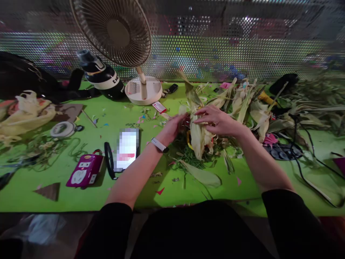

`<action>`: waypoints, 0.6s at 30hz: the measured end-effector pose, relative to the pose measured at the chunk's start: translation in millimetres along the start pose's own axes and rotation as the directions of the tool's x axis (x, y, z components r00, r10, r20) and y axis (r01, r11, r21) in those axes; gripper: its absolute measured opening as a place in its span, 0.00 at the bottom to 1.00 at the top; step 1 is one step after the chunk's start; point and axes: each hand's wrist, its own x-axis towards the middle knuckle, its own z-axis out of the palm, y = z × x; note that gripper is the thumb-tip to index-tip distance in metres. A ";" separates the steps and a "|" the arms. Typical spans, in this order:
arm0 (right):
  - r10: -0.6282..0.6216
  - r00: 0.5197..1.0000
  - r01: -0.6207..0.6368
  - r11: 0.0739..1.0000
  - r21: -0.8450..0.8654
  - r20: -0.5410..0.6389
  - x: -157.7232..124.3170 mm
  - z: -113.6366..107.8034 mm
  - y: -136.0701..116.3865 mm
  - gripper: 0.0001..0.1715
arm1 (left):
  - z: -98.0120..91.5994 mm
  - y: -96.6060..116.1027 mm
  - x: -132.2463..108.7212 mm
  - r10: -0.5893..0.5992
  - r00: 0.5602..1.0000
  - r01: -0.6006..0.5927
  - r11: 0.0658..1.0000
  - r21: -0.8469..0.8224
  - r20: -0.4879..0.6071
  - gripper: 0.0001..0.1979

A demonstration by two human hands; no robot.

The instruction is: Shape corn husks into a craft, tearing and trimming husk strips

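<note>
A bundle of pale dried corn husks (198, 138) stands in front of me, with a tall husk leaf (192, 94) rising from its top. My left hand (174, 127), a watch on its wrist, closes on the bundle's left side; its fingertips are partly hidden. On the right side, my right hand (217, 120) lies with fingers stretched and apart against the husks. Bits of red and yellow show between the leaves. Below the bundle is a heap of green strands (192, 158), and a loose husk leaf (203, 176) lies nearer to me.
To the left are a lit phone (126, 149), a purple device (84, 169), a tape roll (63, 128) and scissors (13, 169). A fan (144, 91) and a black bottle (106, 81) stand behind. More husks (242, 97) and a black cable (299, 169) are at right.
</note>
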 end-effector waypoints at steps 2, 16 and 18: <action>0.002 0.996 -0.002 1.000 -0.002 0.089 -2.9 -4.3 2.7 0.28 | -1.2 1.1 1.2 -0.043 0.999 0.044 0.999 -0.010 0.022 0.07; 0.138 0.985 -0.120 0.980 0.161 -0.101 -1.2 6.0 21.3 0.21 | -18.7 20.2 -0.6 0.025 0.999 -0.014 0.910 0.415 -0.023 0.04; 0.211 0.967 -0.177 0.959 0.222 -0.142 -0.8 5.5 23.5 0.20 | -26.6 29.8 -3.0 0.009 1.000 0.000 0.861 0.508 -0.016 0.04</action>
